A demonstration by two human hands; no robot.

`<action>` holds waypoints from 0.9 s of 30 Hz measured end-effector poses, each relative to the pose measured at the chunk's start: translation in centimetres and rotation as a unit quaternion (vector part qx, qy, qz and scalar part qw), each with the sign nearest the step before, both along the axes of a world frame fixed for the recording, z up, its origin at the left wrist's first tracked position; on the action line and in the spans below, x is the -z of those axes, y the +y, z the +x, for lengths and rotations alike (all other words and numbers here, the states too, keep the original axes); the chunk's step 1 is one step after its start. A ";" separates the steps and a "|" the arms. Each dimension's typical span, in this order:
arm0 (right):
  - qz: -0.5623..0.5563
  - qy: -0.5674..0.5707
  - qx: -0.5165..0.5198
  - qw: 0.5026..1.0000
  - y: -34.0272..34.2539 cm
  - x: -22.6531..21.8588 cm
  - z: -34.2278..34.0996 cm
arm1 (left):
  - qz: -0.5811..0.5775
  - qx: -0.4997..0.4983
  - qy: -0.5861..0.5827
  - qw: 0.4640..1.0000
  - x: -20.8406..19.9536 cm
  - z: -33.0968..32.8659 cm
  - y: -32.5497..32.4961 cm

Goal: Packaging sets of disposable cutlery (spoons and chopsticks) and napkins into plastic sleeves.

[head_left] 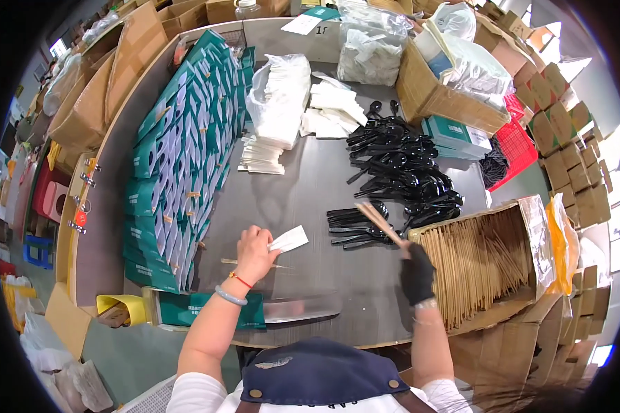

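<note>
My left hand (255, 249) is closed in a pinch on a white folded paper napkin (289, 239), above the middle-left of the grey table. Under this hand, a thin wooden stick (229, 261) lies on the tabletop, partly covered. My right hand (418, 274), in a black glove, is closed around a few wooden chopsticks (380, 223) that point up and to the left. It is beside the left edge of an open cardboard box (539, 256) full of wooden chopsticks (455, 272). Black plastic spoons (399, 186) lie in bunches just beyond the right hand.
A long row of green printed packets (179, 165) stands along the left wall. White napkin stacks (279, 96) lie at the back. Flat green-and-white boxes (455, 136) and a red basket (517, 148) are at right. A green packet (213, 310) and clear plastic (302, 308) lie along the front edge.
</note>
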State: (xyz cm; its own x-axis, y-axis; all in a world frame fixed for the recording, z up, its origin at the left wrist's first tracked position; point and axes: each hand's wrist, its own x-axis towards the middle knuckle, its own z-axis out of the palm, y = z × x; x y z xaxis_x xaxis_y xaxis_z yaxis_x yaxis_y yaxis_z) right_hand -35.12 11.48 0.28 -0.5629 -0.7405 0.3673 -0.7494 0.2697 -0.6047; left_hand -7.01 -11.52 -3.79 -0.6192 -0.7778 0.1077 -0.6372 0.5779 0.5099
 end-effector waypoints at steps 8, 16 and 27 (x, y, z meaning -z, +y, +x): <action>0.254 0.013 -0.078 0.964 -9.0 1.1 -1.2 | 0.316 0.085 0.089 0.941 -4.7 1.3 3.5; 0.194 0.152 -0.148 0.958 -8.6 -0.8 0.4 | 0.028 0.166 -0.010 0.986 -3.7 5.3 10.9; 0.271 -0.016 -0.291 0.917 -3.6 0.0 13.1 | -0.029 0.176 -0.062 0.982 -3.1 9.9 13.1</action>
State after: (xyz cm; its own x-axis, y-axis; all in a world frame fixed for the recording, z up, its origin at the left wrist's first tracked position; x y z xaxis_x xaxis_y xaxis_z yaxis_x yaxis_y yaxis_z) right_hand -22.06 7.88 0.25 -0.0181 -0.9879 -0.1543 -0.8457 0.0975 -0.5247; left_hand 2.87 1.63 -0.64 -0.8595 -0.5085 0.0527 -0.4483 0.7993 0.4002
